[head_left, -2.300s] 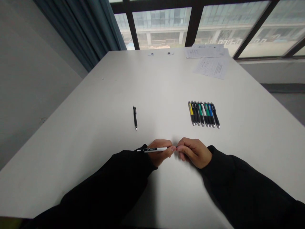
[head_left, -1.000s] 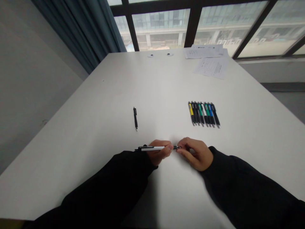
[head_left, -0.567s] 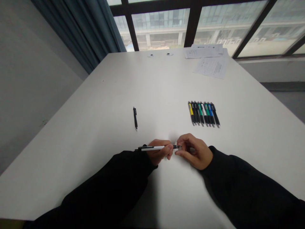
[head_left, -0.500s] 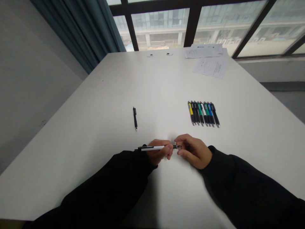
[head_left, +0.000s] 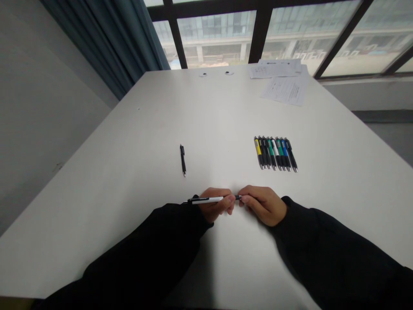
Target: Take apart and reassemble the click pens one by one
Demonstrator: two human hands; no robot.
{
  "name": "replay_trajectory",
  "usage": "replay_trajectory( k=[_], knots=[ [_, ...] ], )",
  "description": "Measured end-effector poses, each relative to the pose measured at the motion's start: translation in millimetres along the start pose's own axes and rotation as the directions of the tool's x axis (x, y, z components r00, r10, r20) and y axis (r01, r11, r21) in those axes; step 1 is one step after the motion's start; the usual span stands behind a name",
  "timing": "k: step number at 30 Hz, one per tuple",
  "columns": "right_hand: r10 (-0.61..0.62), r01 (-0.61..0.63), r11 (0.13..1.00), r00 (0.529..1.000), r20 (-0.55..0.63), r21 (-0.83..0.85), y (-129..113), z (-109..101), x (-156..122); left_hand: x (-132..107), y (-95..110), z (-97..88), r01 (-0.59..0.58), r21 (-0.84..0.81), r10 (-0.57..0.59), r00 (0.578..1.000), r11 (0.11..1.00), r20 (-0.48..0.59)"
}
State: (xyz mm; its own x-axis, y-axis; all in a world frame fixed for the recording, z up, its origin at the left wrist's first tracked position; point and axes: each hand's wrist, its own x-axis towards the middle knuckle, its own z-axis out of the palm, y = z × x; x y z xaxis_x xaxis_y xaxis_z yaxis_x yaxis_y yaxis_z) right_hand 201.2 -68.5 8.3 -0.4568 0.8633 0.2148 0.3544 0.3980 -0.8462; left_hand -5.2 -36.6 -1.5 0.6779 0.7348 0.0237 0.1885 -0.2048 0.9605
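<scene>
A white ballpoint pen with a black clip and dark grip lies level across my left hand, which pinches it near the grip. Its tip points right. My right hand closes thumb and fingers on that tip, hiding the very end. Beyond my left hand, a single black pen rests on the white table. Farther off to the right, a row of several pens in yellow, black, green, white and blue lies side by side, tips toward me.
Printed papers lie at the table's far right corner. Two cable holes sit by the far edge. A blue curtain hangs at the left, with windows behind the table.
The fingers of my right hand have come together on the pen's tip; before, they were spread around it. My left hand and its pen have barely moved.
</scene>
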Motion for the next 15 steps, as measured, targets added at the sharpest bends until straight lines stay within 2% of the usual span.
replay_trajectory(
  k=[3,6,10,15],
  knots=[
    [-0.009,0.009,1.0,1.0,-0.014,-0.012,0.4,0.3,0.8,0.2,-0.8,0.1,0.028,-0.008,-0.028,1.0,1.0,0.0],
    [0.008,-0.009,1.0,0.998,-0.057,-0.014,0.7,1.1,-0.2,1.2,-1.8,2.0,0.013,0.033,-0.012,0.999,0.999,-0.052],
    [0.013,-0.014,1.0,0.997,-0.072,-0.018,1.8,0.9,-1.4,4.2,-2.4,4.2,0.008,-0.091,-0.022,0.988,0.996,-0.154],
    [0.014,-0.015,1.0,0.998,-0.054,-0.012,5.3,1.1,-2.1,7.5,1.6,-0.1,-0.089,0.056,0.095,0.987,0.995,-0.13]
  ],
)
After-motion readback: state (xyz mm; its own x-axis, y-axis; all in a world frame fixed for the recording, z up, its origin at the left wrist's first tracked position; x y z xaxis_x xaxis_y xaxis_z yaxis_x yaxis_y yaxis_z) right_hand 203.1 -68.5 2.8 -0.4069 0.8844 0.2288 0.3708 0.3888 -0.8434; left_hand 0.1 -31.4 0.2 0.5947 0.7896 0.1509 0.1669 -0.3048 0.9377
